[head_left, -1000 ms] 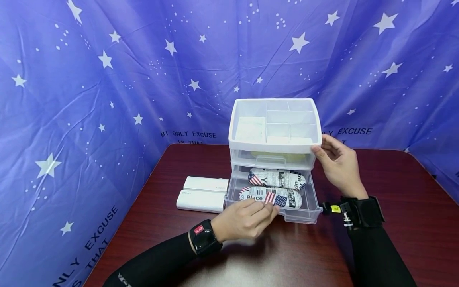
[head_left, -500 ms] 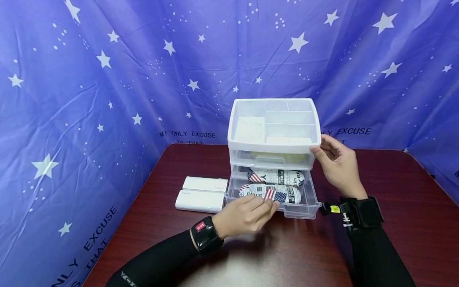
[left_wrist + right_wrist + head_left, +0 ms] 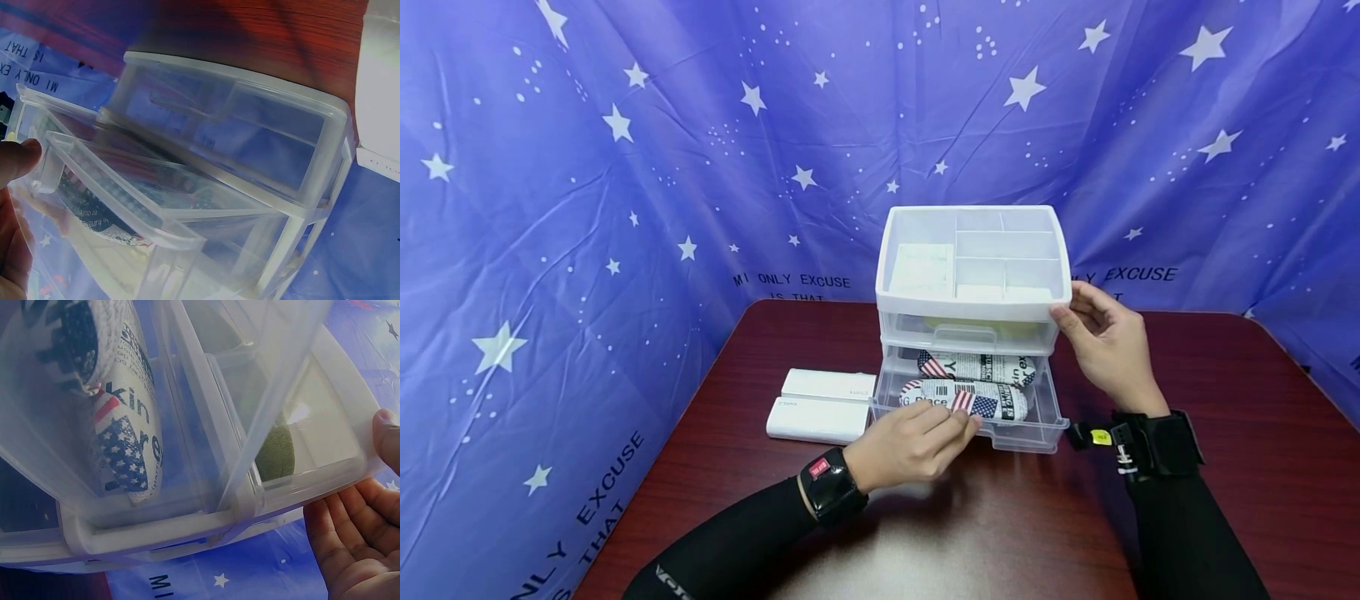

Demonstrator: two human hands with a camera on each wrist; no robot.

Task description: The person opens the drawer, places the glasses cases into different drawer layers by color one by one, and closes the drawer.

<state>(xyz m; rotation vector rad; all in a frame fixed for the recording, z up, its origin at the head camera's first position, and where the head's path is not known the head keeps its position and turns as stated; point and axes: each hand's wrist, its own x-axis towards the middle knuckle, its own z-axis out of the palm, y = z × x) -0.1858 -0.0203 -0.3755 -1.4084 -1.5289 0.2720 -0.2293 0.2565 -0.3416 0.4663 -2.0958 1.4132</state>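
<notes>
Left hand (image 3: 910, 446) pinches front of clear plastic lower drawer (image 3: 1030, 440), two oblong newsprint-and-flag-patterned bundles (image 3: 1000, 403) inside; right hand (image 3: 1108, 348) grips corner of white-rimmed translucent plastic cabinet (image 3: 973, 306).

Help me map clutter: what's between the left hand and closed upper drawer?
The open lower drawer, with two printed bundles inside, as the head view shows.

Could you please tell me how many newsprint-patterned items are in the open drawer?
2: the front item in the open drawer, and the rear item just behind it; others could be hidden underneath.
</notes>
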